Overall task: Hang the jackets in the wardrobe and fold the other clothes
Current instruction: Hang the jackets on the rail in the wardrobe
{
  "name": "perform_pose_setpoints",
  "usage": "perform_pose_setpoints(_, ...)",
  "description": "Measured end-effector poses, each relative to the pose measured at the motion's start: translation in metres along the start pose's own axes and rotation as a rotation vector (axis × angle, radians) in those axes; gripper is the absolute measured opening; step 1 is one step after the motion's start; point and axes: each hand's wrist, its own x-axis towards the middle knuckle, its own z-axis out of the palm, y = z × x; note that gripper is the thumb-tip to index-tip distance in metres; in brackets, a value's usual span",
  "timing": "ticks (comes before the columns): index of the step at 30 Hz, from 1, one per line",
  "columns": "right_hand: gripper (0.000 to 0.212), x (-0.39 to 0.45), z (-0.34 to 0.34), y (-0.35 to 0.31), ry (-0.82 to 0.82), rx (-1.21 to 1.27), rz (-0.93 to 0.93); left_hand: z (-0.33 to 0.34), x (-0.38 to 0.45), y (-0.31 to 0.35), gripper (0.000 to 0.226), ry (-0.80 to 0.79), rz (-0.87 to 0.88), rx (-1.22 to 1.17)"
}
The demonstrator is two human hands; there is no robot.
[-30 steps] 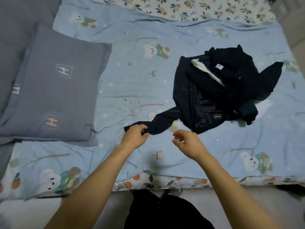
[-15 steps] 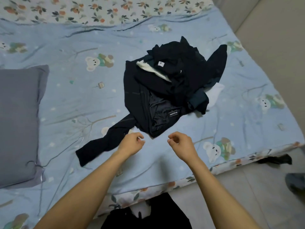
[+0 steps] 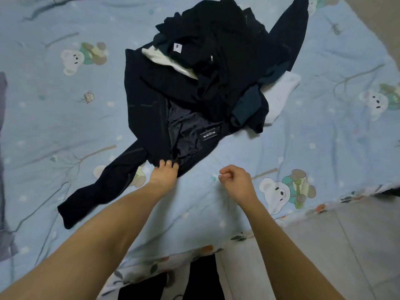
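Two bare hands over the near edge of the bed. Left hand (image 3: 165, 173) at the near hem of the dark jacket (image 3: 149, 109), fingers curled down into the fabric and gripping it beside the exposed lining; thin ring on one finger. Right hand (image 3: 234, 180) just to the right, off the cloth, fingers curled into a loose fist around nothing, hovering above the bedsheet (image 3: 324, 137).

Jacket spread open toward the middle of the bed, shiny lining and a small label (image 3: 208, 135) facing up, one sleeve (image 3: 97, 191) trailing out toward the near-left edge. Heaped on its far part, a pile of other dark clothes (image 3: 227, 40) with a small white tag, reaching toward the far-right corner. White garment (image 3: 171, 61) poking out from under the pile on the left, another pale piece (image 3: 279, 96) sticking out on the right, a dark teal piece (image 3: 246, 107) folded over between them. All of these overlapping, lying on the jacket's upper half.

Thin wire hanger (image 3: 43, 202) flat on the sheet near the left edge, close to the sleeve end. Grey pillow (image 3: 3, 169) cut off at the left border. Grey floor (image 3: 346, 245) beyond the bed's near-right corner.
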Motion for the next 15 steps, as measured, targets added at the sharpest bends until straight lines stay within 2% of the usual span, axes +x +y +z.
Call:
perform_pose_setpoints(3,0.02,0.005,0.0,0.014,0.006,0.011,-0.005,0.01,0.015,-0.006,0.048,0.06,-0.009,0.114)
perform_pose_setpoints(6,0.019,0.005,-0.001,0.018,0.009,0.006,-0.006,0.013,0.015,-0.017,0.039,0.12,0.004,0.068)
perform_pose_setpoints(11,0.018,-0.01,-0.002,0.0,-0.007,0.025,0.007,-0.003,-0.033,-0.031,0.024,0.351,0.07,-0.582)
perform_pose_setpoints(15,0.022,-0.042,-0.002,-0.034,-0.002,0.018,-0.064,-0.028,-0.109,-0.04,0.014,0.525,0.13,-0.863)
